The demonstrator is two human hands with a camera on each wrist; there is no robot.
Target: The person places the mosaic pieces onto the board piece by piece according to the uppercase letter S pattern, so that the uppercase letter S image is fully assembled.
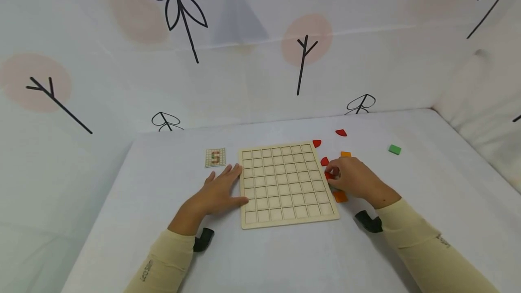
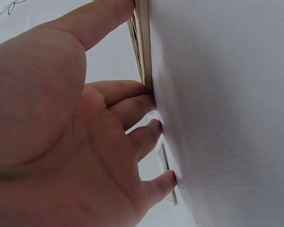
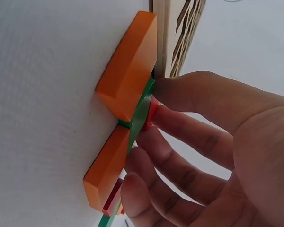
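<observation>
A pale wooden grid board [image 1: 286, 180] lies flat on the white table. My left hand [image 1: 215, 196] rests at its left side, fingers spread, with the thumb and fingertips touching the edge. Beside the board's right edge, my right hand [image 1: 354, 177] pinches a small red piece [image 3: 152, 111] between thumb and index finger. Right by those fingers lie a green piece [image 3: 141, 111] and an orange square [image 3: 130, 61], with a second orange piece [image 3: 106, 165] close by. The fingers partly cover the red piece.
A small pattern card [image 1: 215, 157] with an S design lies left of the board. Loose red pieces [image 1: 324, 161] sit near the board's upper right corner, another red piece [image 1: 341, 133] farther back. One green piece [image 1: 395, 149] lies far right. A printed cloth [image 1: 252, 80] hangs behind.
</observation>
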